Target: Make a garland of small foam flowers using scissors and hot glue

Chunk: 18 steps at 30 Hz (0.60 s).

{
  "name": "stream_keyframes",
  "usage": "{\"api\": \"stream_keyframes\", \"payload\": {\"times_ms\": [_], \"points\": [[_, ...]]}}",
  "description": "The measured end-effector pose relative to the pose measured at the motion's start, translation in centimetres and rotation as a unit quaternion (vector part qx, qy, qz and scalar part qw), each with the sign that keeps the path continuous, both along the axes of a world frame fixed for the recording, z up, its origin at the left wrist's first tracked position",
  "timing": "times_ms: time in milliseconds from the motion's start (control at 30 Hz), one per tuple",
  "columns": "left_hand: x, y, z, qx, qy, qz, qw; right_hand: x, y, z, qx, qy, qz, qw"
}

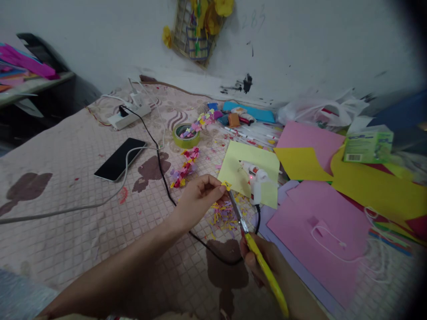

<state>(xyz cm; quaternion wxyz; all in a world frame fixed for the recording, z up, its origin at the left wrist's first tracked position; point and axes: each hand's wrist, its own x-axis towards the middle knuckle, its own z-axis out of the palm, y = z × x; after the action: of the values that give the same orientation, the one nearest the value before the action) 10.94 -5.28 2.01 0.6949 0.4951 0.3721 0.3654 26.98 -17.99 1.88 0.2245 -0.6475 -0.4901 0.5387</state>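
My left hand (202, 195) pinches a small yellow paper piece (226, 185) between thumb and fingertips, near the middle of the view. In my right hand (262, 255) are scissors (263, 262) with yellow handles, their blades pointing up and left to the paper piece. Below the blades lies a heap of small yellow and purple paper scraps (225, 215). Just beyond, a white glue gun (255, 180) rests on a pale yellow sheet (233, 160). A pink, red and yellow paper garland (187, 168) lies beyond my left hand.
A phone (120, 159), a power strip (130, 116) and a tape roll (186, 136) are on the patterned cloth. A black cable (163, 175) runs under my left forearm. Pink sheets (320, 240), yellow sheets (376, 186) and a green box (368, 146) lie at the right.
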Motion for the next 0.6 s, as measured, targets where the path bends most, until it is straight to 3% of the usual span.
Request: {"api": "stream_keyframes", "payload": {"times_ms": [267, 600], "points": [[-0.5, 0.6, 0.2, -0.005, 0.015, -0.029, 0.999, 0.2, 0.4, -0.4, 0.02, 0.009, -0.001, 1.0], [-0.9, 1.1, 0.0, -0.012, 0.026, -0.11, 0.994, -0.1, 0.3, -0.6, 0.033, 0.008, 0.01, 0.999]]}}
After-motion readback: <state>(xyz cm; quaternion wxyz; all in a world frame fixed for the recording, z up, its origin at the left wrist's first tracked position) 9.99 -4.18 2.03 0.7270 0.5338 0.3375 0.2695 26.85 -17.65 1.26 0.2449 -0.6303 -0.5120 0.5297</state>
